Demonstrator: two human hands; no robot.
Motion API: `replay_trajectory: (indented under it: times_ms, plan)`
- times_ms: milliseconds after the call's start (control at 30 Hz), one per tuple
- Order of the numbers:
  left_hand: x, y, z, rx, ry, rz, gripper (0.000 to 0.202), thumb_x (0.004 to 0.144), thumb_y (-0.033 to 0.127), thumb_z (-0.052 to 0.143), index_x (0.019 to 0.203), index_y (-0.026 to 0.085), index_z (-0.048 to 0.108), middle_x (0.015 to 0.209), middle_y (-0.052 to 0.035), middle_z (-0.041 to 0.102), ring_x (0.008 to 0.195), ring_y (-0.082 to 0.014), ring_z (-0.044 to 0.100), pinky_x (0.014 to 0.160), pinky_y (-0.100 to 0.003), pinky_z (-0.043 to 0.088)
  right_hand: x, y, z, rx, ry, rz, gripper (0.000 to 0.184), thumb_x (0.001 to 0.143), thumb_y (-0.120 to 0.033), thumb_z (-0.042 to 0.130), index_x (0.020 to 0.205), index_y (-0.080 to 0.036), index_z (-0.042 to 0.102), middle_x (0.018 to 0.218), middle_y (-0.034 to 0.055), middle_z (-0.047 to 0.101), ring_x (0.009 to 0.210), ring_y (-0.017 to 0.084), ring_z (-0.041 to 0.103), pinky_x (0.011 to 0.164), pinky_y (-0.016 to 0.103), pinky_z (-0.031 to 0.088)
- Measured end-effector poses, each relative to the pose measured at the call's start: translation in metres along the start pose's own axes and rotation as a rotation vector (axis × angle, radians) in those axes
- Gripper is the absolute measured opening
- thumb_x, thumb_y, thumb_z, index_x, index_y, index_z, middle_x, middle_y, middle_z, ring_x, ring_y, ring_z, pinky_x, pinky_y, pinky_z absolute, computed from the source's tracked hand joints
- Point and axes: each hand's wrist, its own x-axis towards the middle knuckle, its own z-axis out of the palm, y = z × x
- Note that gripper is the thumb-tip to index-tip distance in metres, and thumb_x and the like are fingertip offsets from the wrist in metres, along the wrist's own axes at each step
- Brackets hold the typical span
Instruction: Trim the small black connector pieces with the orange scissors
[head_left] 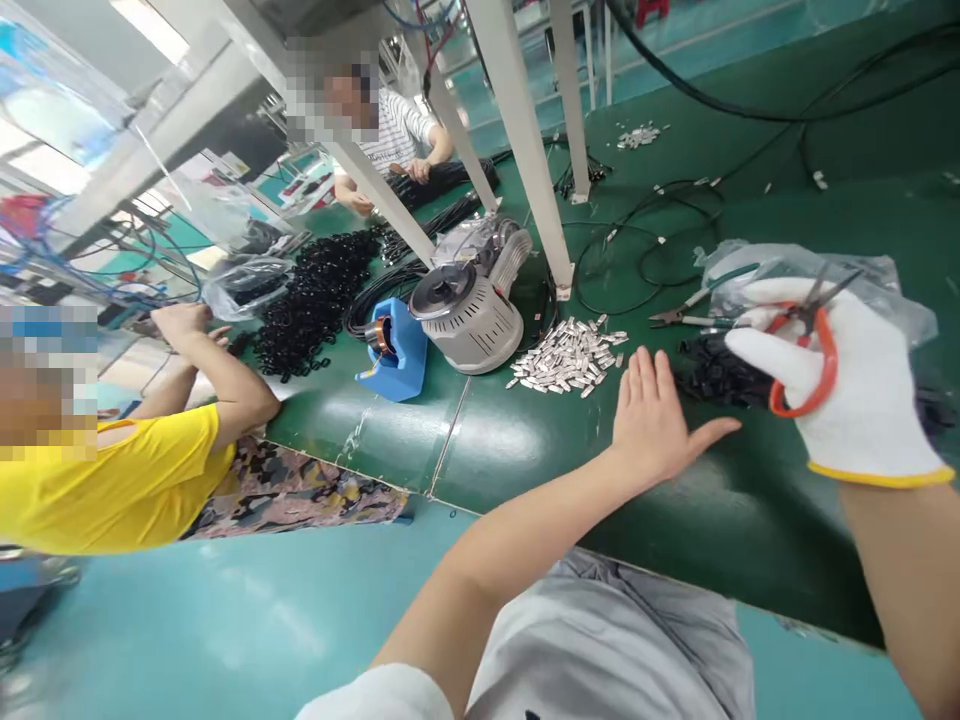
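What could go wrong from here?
The scissors in the gloved right hand might nick the bare left hand if swung across. Their blades could also snag the clear plastic bag nearby. The left hand, close to the loose silver pieces, might scatter some.

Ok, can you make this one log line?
bare left hand: open, beside small silvery pieces | white-gloved right hand: holding red-handled metal scissors

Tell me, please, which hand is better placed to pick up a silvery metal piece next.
Probably the left hand: it lies open beside the silvery metal pieces, while the gloved right hand holds red-handled scissors.
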Motion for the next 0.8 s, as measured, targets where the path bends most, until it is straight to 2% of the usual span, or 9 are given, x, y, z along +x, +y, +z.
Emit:
replay_trajectory:
  times_ms: [133, 200, 267, 367, 433, 533, 667, 733, 800]
  plan:
    - [0.029, 0.030, 0.028, -0.216, 0.097, 0.001, 0.111, 0.089, 0.079, 0.043, 0.166, 0.011, 0.001, 0.174, -0.0205, 0.012, 0.163, -0.0327, 0.006, 0.135, -0.050, 0.019, 0.002, 0.000, -0.002, -0.039, 0.042, -0.058, 0.043, 0.072, -0.020, 0.082, 0.112, -0.035, 0.075, 0.103, 0.0052, 0.068, 0.096, 0.025, 0.067, 0.100, 0.049, 0.051]
    - [0.035, 0.041, 0.027, -0.284, 0.111, 0.076, 0.099, 0.095, 0.071, 0.042, 0.166, 0.015, 0.003, 0.174, -0.0179, 0.015, 0.164, -0.0300, 0.011, 0.134, -0.050, 0.021, 0.003, 0.000, -0.004, -0.078, 0.074, -0.068, 0.043, 0.071, -0.021, 0.082, 0.111, -0.037, 0.076, 0.104, 0.0051, 0.069, 0.097, 0.026, 0.067, 0.099, 0.050, 0.052]
    - [0.037, 0.038, 0.016, -0.296, 0.096, 0.146, 0.090, 0.098, 0.066, 0.040, 0.166, 0.015, 0.010, 0.173, -0.0190, 0.020, 0.163, -0.0291, 0.016, 0.132, -0.052, 0.026, 0.004, -0.003, -0.005, -0.122, 0.138, -0.078, 0.043, 0.070, -0.023, 0.082, 0.109, -0.038, 0.076, 0.101, 0.0048, 0.069, 0.094, 0.028, 0.067, 0.098, 0.052, 0.052]
    - [0.041, 0.005, -0.010, -0.147, 0.047, 0.267, 0.072, 0.103, 0.056, 0.039, 0.157, 0.009, 0.036, 0.168, -0.0204, 0.032, 0.161, -0.0283, 0.025, 0.130, -0.050, 0.031, 0.004, -0.007, -0.006, -0.090, 0.127, -0.037, 0.042, 0.071, -0.026, 0.078, 0.110, -0.041, 0.075, 0.099, 0.0043, 0.069, 0.094, 0.029, 0.068, 0.099, 0.054, 0.053]
    - [0.049, -0.029, -0.027, 0.047, 0.038, 0.370, 0.049, 0.107, 0.035, 0.034, 0.146, 0.012, 0.052, 0.165, -0.0150, 0.041, 0.160, -0.0264, 0.027, 0.132, -0.050, 0.024, 0.003, -0.011, -0.005, -0.072, 0.091, -0.016, 0.042, 0.070, -0.028, 0.079, 0.109, -0.043, 0.074, 0.099, 0.0035, 0.068, 0.095, 0.030, 0.069, 0.099, 0.055, 0.053]
    - [0.063, -0.068, -0.044, 0.258, 0.010, 0.350, 0.039, 0.104, 0.023, 0.040, 0.136, 0.014, 0.061, 0.153, -0.0149, 0.055, 0.154, -0.0255, 0.038, 0.129, -0.049, 0.029, 0.000, -0.012, -0.002, -0.036, 0.039, 0.050, 0.041, 0.070, -0.033, 0.080, 0.109, -0.045, 0.072, 0.098, 0.0028, 0.066, 0.097, 0.031, 0.069, 0.100, 0.056, 0.053]
    - [0.070, -0.086, -0.056, 0.318, -0.052, 0.321, 0.026, 0.100, 0.018, 0.044, 0.114, 0.017, 0.066, 0.122, -0.0133, 0.069, 0.122, -0.0245, 0.063, 0.107, -0.039, 0.050, -0.002, -0.003, 0.001, -0.100, 0.037, 0.100, 0.042, 0.068, -0.040, 0.083, 0.108, -0.049, 0.070, 0.098, 0.0028, 0.069, 0.093, 0.035, 0.069, 0.099, 0.060, 0.053]
    - [0.067, -0.090, -0.060, 0.330, -0.026, 0.296, 0.027, 0.098, 0.013, 0.042, 0.107, 0.018, 0.066, 0.113, -0.0129, 0.069, 0.113, -0.0250, 0.064, 0.104, -0.041, 0.051, -0.001, 0.002, 0.002, -0.154, 0.017, 0.087, 0.042, 0.070, -0.041, 0.082, 0.109, -0.050, 0.069, 0.099, 0.0028, 0.071, 0.092, 0.036, 0.069, 0.097, 0.060, 0.054]
    - [0.062, -0.096, -0.066, 0.340, -0.002, 0.265, 0.028, 0.096, 0.009, 0.041, 0.104, 0.018, 0.066, 0.112, -0.0136, 0.068, 0.113, -0.0265, 0.063, 0.110, -0.046, 0.046, -0.001, 0.005, 0.004, -0.175, -0.035, 0.083, 0.042, 0.073, -0.040, 0.079, 0.111, -0.051, 0.068, 0.098, 0.0020, 0.070, 0.092, 0.035, 0.069, 0.096, 0.059, 0.056]
